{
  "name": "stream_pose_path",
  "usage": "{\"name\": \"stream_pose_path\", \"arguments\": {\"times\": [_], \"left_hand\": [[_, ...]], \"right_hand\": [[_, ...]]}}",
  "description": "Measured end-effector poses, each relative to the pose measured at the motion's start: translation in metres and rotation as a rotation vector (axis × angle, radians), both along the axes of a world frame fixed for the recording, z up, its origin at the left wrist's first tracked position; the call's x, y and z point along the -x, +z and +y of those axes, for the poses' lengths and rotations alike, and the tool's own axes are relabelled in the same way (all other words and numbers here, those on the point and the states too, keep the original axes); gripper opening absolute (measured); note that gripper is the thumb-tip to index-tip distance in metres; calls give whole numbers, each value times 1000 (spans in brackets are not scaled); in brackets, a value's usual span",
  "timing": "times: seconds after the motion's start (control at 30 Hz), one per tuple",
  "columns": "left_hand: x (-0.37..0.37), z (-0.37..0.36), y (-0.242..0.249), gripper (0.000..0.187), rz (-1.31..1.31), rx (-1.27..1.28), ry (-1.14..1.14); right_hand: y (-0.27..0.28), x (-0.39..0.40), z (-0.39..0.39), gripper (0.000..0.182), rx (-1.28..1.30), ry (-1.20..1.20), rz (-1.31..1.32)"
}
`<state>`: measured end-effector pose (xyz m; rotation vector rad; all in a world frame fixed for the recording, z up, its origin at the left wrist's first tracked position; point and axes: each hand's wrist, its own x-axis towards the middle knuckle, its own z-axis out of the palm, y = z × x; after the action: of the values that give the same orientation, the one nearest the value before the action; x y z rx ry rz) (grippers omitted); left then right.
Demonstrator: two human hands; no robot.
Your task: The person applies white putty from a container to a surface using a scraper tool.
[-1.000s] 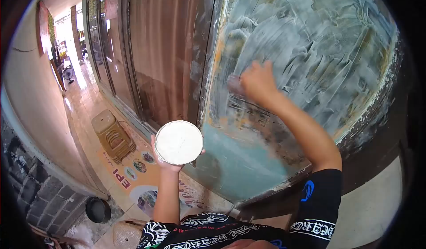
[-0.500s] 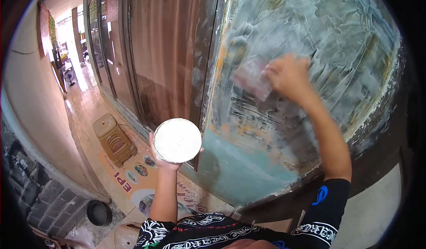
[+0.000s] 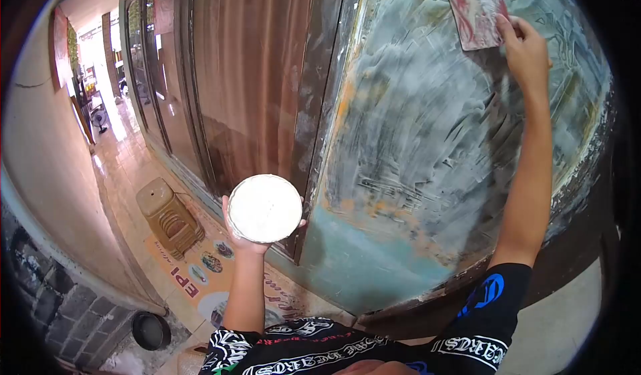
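Note:
My left hand (image 3: 248,243) grips a round tub of white putty (image 3: 265,208) from beneath, its pale top facing me and the fingers showing at both sides. High on the right, my right hand (image 3: 525,44) pinches the edge of a flat, square putty spreader (image 3: 477,16), red with white smears. The spreader lies close against the upper part of the wall panel (image 3: 427,101). Grey-white streaks of putty cover most of this panel, while its lower strip is bare green with orange-brown patches along the border.
Left of the panel stands a framed glass window (image 3: 250,81) with a brown curtain behind it. A brown plastic stool (image 3: 167,218) lies on a printed banner (image 3: 193,268) on the tiled floor. A black bucket (image 3: 151,330) stands by the grey block wall (image 3: 73,321).
My right hand has swept the spreader up and to the right across the panel, from its middle to near the top. The left hand with the tub has hardly moved.

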<state>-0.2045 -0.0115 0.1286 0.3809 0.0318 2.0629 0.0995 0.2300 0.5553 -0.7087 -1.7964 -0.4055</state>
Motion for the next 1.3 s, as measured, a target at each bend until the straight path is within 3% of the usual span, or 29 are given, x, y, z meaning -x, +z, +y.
{"name": "stream_pose_path", "arguments": {"times": [0.03,0.1,0.13,0.17,0.23,0.3,0.4,0.5,0.57,0.63,0.73,0.77,0.8,0.83,0.9,0.93,1.0,1.07,1.13,1.17,1.2,1.23,1.27,1.3], "left_hand": [[4,1,0,81,-12,18,13],[8,2,2,81,59,-13,-5],[11,3,2,81,40,4,5],[14,4,2,81,22,23,14],[18,8,-3,80,20,-4,-9],[21,12,-8,80,-36,21,1],[20,13,-3,80,-25,3,-13],[25,17,-9,81,-35,-2,-35],[21,12,1,83,44,-80,-104],[20,9,6,84,22,-72,-125],[25,7,1,83,42,-88,-125],[30,10,-6,83,38,-89,-123],[35,13,-15,83,0,-46,-83],[37,15,-21,82,-36,-2,-45],[32,12,-18,82,-33,8,-51],[30,12,-15,82,-27,15,-51],[27,11,-14,82,-2,-3,-62],[27,9,-12,81,17,-16,-74],[27,5,-6,84,9,-89,-142],[26,3,-3,86,4,-125,-176],[26,2,-1,87,-58,-45,-138],[27,0,0,87,-59,-42,-137],[29,-3,0,86,-104,-83,-149],[29,-5,1,85,-150,-126,-161]], "right_hand": [[-8,-4,-14,33,-4,-2,63],[-60,10,-20,31,-156,72,-112],[-95,23,-30,25,-62,187,-260],[-133,40,-52,19,-201,76,-535],[-201,63,-53,13,43,109,-860],[-259,74,-18,14,-118,27,-1058],[-221,87,-7,16,-184,-109,-868],[-118,68,-17,23,-187,-267,-466],[-64,36,6,31,-278,-286,-141],[-36,8,-3,34,-172,-169,35],[-70,14,-21,32,-78,-5,-67],[-101,30,-26,25,-163,112,-185],[-137,46,-33,21,-196,47,-373],[-164,61,-52,19,12,145,-565],[-231,90,-53,17,47,-39,-1044],[-264,94,-34,20,54,91,-1079],[-268,103,-17,19,-6,34,-1058],[-232,106,-16,18,-75,-112,-982],[-160,90,-19,18,-47,-208,-737],[-131,74,-7,20,-153,-258,-570],[-93,60,-22,23,-95,-362,-413],[-57,38,-17,28,56,-202,-268],[-40,14,1,35,-142,-89,-56],[-26,-9,0,34,-87,-82,50]]}}
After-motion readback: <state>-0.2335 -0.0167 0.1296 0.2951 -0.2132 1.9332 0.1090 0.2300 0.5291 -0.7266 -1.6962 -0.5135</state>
